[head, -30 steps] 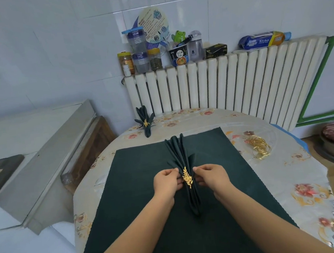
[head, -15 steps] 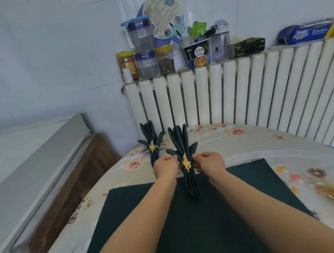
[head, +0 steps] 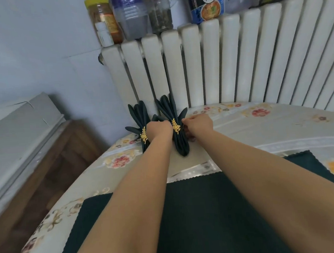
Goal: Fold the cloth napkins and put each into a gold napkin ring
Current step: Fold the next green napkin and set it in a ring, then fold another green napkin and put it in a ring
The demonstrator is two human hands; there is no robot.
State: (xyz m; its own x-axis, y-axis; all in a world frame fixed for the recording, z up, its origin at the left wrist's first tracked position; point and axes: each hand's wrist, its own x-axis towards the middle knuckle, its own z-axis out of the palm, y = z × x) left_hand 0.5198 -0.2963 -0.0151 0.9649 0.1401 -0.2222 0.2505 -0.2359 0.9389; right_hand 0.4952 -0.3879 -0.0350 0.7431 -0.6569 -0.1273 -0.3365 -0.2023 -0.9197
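At the far edge of the table (head: pixel 281 130), just in front of the radiator (head: pixel 236 62), both hands hold one folded napkin (head: pixel 180 143) from its two sides. The left hand (head: pixel 159 129) has its grip closed on the left side of the bundle, and the right hand (head: pixel 198 124) has its grip closed on the right side, both at the height of the gold napkin ring (head: pixel 175 126) with the leaf ornament. I judge that the two hands hold it like this to keep the pleats together and the ring in the middle while the napkin is laid down, because a fan fold opens easily if only one side is held.

Just beside it on the left lies a second finished napkin (head: pixel 139 116) with its own gold leaf ring (head: pixel 143 135). The left wrist covers part of it, so I cannot tell whether the two napkins touch. It seems the finished pieces are collected together at this far edge, out of the working area.

Near the front edge lies a flat dark green cloth (head: pixel 198 223), not yet folded; both forearms pass over it. On top of the radiator stand jars (head: pixel 103 20) and an instant noodle cup (head: pixel 207 5), well above the napkins. The neighbouring napkin is the only thing close enough to be pushed by the left hand.
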